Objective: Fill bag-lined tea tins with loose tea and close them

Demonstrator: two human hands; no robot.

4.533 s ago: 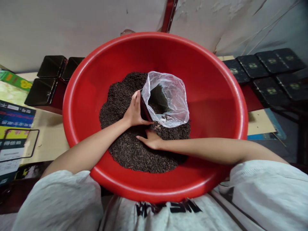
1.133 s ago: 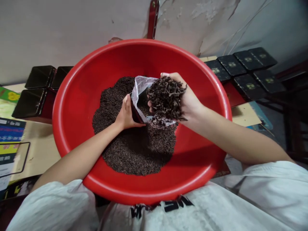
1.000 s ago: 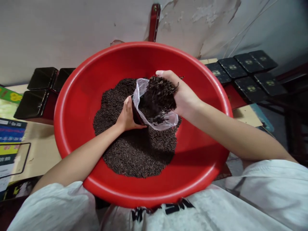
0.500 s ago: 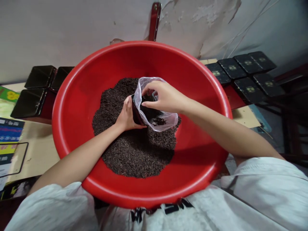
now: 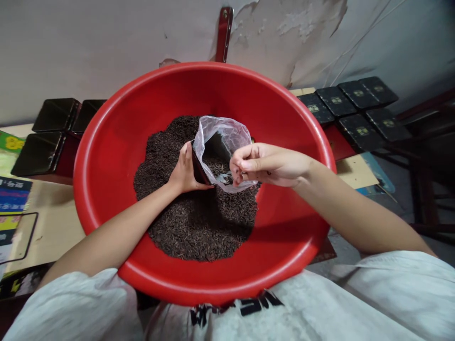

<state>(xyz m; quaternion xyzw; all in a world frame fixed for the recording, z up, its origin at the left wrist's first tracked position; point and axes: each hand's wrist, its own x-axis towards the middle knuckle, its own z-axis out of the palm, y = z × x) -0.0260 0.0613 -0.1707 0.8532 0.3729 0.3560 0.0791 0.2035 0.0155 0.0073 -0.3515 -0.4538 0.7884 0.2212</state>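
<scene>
My left hand [image 5: 184, 171] grips the side of a dark tin [image 5: 200, 169], which tilts over a heap of dark loose tea leaves [image 5: 201, 237]. A clear plastic bag [image 5: 244, 134] lines the tin, its mouth spread wide above the rim. Some leaves show inside the bag. At the bag's right edge is my right hand [image 5: 273, 165], fingers curled in against the thumb. Small dark bits cling to its fingers; whatever the fingertips hold is hidden. The heap lies in a big red basin [image 5: 284, 246].
Dark square tins [image 5: 39, 154] stand left of the basin, and several lidded black tins [image 5: 360, 131] stand on the right. Behind is a peeling wall [image 5: 106, 42]. Printed sheets [image 5: 16, 194] lie on the pale board [image 5: 59, 213] at left.
My right hand has come up out of the bag's mouth and moved right and slightly toward me, its fingers closing together. My left hand keeps holding the tin.
</scene>
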